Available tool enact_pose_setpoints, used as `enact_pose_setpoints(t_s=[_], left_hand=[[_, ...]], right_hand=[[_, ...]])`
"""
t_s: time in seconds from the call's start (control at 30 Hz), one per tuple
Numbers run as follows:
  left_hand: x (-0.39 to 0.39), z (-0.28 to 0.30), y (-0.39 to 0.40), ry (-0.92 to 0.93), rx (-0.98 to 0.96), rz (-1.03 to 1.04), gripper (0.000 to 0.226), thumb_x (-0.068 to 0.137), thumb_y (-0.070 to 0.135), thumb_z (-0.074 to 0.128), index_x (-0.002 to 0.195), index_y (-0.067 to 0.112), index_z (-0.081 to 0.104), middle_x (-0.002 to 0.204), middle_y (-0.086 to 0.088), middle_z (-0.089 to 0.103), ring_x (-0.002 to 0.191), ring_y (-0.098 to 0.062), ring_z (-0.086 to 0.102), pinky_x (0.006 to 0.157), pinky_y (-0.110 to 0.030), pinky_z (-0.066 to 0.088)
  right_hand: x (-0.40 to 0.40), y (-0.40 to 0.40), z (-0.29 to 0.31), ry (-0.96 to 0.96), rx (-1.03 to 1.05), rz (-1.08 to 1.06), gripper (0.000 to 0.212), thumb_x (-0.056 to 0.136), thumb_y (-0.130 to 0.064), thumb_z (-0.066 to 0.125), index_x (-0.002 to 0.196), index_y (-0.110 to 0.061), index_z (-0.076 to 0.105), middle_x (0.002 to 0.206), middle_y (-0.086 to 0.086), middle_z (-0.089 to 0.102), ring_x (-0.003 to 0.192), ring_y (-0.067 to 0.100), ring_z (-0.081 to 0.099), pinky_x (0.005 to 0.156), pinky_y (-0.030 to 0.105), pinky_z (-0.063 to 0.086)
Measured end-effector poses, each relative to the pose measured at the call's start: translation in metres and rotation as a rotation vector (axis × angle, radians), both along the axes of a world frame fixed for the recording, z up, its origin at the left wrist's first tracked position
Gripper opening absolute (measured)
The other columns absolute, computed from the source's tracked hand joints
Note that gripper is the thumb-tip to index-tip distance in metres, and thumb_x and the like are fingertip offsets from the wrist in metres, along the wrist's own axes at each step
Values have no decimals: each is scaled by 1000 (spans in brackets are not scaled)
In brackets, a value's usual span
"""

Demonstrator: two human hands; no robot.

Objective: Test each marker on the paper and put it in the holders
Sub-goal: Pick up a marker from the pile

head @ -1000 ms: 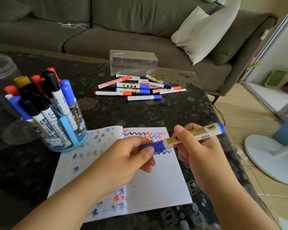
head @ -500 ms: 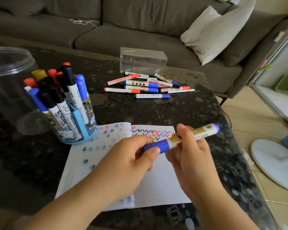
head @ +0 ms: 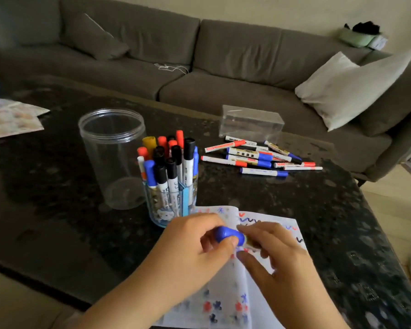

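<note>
Over the open notebook [head: 226, 302] at the near edge of the dark table [head: 282, 193], both hands met on one blue marker [head: 229, 234]. In this single head view the left hand [head: 192, 248] had its thumb and fingers curled round the blue cap, while the right hand [head: 274, 255] pinched the pale barrel just beside it; most of the barrel was hidden under the fingers, and the picture was blurred there. Whether the cap was fully seated could not be told. The notebook pages carried red, blue and black squiggles and stars. Just beyond the left hand stood a blue holder [head: 173, 205] packed with upright markers, black, blue, red and one yellow cap showing. Touching it or just behind it, to the left, stood a clear jar [head: 112, 157]. Farther back on the table lay a loose pile of markers [head: 259, 157], red and blue capped, in front of a clear box [head: 252, 123]. A grey sofa [head: 223, 74] with a pale cushion [head: 349, 89] ran behind the table, and patterned sheets [head: 10, 119] lay at the far left
</note>
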State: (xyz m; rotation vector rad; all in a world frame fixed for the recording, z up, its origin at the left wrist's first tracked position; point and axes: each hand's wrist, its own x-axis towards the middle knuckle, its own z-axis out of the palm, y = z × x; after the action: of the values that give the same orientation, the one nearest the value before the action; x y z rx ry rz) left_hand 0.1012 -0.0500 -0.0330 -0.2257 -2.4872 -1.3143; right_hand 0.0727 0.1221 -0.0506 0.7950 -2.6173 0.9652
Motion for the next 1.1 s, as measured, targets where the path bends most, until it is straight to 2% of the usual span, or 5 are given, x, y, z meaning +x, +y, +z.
enact_pose_setpoints(t_s=[0.2, 0.3, 0.43, 0.7, 1.1], left_hand=[[7, 8, -26, 88, 82, 152, 33, 78, 56, 47, 76, 26, 63, 73, 13, 60, 72, -6, 57, 59, -12, 42], [6, 6, -47, 139, -36, 415, 12, 83, 38, 53, 82, 28, 59, 78, 14, 57, 76, -5, 54, 62, -11, 42], [3, -1, -65, 8, -193, 536, 34, 83, 17, 62, 117, 21, 55, 115, 5, 48, 105, -15, 47, 84, -24, 42], [6, -3, -69, -61, -319, 456, 51, 91, 23, 52, 138, 30, 34, 132, 12, 33, 119, -9, 39, 95, -23, 39], [1, 0, -65, -105, -7, 510, 49, 90, 14, 56, 134, 22, 37, 127, 8, 47, 110, -7, 53, 77, -10, 35]], right_hand=[[-1, -28, 18, 79, -146, -91, 21, 76, -15, 76, 84, -29, 62, 70, -15, 57, 63, -6, 53, 59, 0, 36], [-7, -39, 45, -25, -345, -131, 18, 79, -15, 71, 83, -28, 59, 65, -5, 64, 62, 2, 61, 59, 8, 43], [-9, -59, 75, -82, -437, -76, 12, 80, -30, 62, 88, -33, 54, 79, -5, 69, 69, 19, 68, 71, 41, 56], [-25, -91, 88, -50, -201, -83, 8, 88, -35, 57, 86, -31, 50, 75, -10, 69, 72, 5, 66, 65, 22, 53], [-30, -101, 86, -92, -268, -32, 9, 87, -35, 56, 85, -34, 47, 71, -17, 66, 72, -7, 65, 62, 9, 51]])
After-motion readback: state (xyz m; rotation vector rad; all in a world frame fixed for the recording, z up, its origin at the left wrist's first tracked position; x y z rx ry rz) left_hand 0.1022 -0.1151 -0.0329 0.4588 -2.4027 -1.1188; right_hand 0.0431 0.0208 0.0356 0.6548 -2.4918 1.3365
